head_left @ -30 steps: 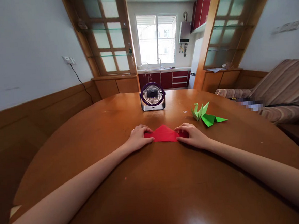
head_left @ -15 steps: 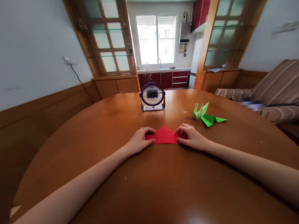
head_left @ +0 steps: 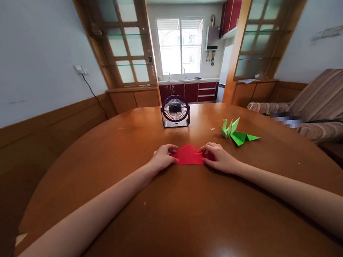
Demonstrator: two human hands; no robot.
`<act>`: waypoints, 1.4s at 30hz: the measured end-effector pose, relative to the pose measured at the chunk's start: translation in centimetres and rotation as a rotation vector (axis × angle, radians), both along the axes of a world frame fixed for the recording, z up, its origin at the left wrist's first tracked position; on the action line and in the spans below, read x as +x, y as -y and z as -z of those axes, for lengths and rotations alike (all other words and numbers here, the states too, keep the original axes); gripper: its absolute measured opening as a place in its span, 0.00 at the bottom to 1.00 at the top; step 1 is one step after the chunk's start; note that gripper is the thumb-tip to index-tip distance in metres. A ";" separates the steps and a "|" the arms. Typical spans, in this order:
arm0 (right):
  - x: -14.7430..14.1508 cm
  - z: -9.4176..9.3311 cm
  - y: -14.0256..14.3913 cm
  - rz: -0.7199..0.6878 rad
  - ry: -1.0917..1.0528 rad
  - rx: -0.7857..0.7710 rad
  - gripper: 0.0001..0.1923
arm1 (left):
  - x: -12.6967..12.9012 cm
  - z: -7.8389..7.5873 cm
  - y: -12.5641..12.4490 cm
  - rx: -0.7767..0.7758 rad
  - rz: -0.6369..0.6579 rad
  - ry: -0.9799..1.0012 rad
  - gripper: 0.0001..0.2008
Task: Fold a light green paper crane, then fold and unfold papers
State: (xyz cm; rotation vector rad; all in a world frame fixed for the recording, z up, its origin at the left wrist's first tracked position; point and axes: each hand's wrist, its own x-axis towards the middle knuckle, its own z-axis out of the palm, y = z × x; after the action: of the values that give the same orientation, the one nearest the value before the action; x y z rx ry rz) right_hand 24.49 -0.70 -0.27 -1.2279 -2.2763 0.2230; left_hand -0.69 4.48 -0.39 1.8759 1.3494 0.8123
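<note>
On the round wooden table (head_left: 109,156), dead centre and right in front of the person, lies a red sheet of paper (head_left: 188,155), folded flat into a triangle with its peak pointing away toward the far side. Both hands are down on it. The left hand (head_left: 162,159) covers the left corner, fingers curled loosely with their tips on the paper, pressing rather than clasping, which looks like a way of pinning that corner flat against the wood. The right hand (head_left: 219,158) mirrors it on the right corner, fingers bent and tips on the paper's right edge, thumb tucked close; whether it pinches a flap or only presses down I cannot tell from this angle. With a hand at each end, the sheet sits stretched and steady between them, a hold that suits keeping a crease sharp. Both forearms run long across the tabletop, resting low. Beyond the paper, well apart from it, stands a small purple desk fan (head_left: 175,111), upright and facing the person. Off to the right, near the right hand but not touching it, rest green origami figures (head_left: 235,132), one with pointed wings raised, one lying flatter beside it. A striped sofa (head_left: 325,98) sits past the table's right rim.
</note>
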 end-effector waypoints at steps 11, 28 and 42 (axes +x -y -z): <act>0.4 0.4 -0.4 0.022 -0.158 -0.040 0.20 | -0.6 -0.6 1.6 -0.172 0.090 0.311 0.13; 1.4 -0.6 0.3 -0.401 0.237 0.392 0.14 | -3.6 -1.3 0.9 0.969 0.524 -0.588 0.17; 2.5 -1.4 0.2 -0.504 0.139 0.103 0.14 | -0.2 -0.9 5.3 0.588 0.594 -0.493 0.19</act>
State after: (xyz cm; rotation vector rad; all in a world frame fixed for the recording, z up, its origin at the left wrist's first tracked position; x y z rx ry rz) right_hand 27.02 -0.91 1.17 -0.6172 -2.6516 0.2026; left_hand -0.91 -0.86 0.46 2.8861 0.7399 0.4681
